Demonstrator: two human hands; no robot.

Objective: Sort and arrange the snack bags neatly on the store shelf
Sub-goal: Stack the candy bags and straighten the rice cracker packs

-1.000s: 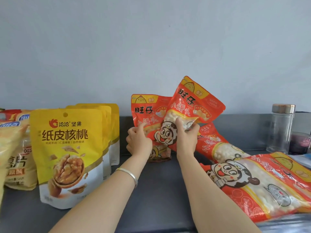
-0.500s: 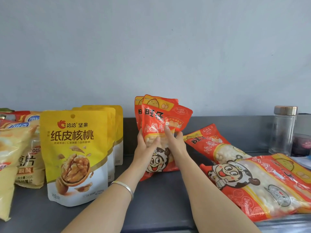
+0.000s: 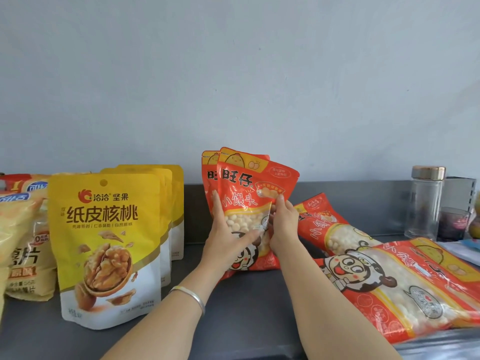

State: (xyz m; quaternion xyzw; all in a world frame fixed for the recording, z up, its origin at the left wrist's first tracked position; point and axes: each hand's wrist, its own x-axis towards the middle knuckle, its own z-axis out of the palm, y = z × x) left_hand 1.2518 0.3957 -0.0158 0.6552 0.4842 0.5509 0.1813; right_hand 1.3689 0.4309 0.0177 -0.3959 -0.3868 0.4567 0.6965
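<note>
Two red snack bags stand upright one behind the other at the shelf's middle; the front red bag point(image 3: 248, 188) nearly covers the rear red bag point(image 3: 210, 167). My left hand point(image 3: 226, 235) lies flat against the front bag's left side, fingers straight. My right hand point(image 3: 283, 224) touches its right edge with its fingers against the bag. More red bags lie flat to the right: a small one point(image 3: 327, 224) and a large one point(image 3: 405, 284). Yellow walnut bags point(image 3: 106, 245) stand in a row on the left.
Chip bags point(image 3: 23, 245) crowd the far left of the dark grey shelf point(image 3: 246, 307). A clear glass jar point(image 3: 426, 203) with a gold lid and a dark cup point(image 3: 453, 224) stand at the far right. A pale wall rises behind.
The tilted red bag in my right hand has been brought upright in front of the standing one. Both hands now press against it, fingers flatter than before.
</note>
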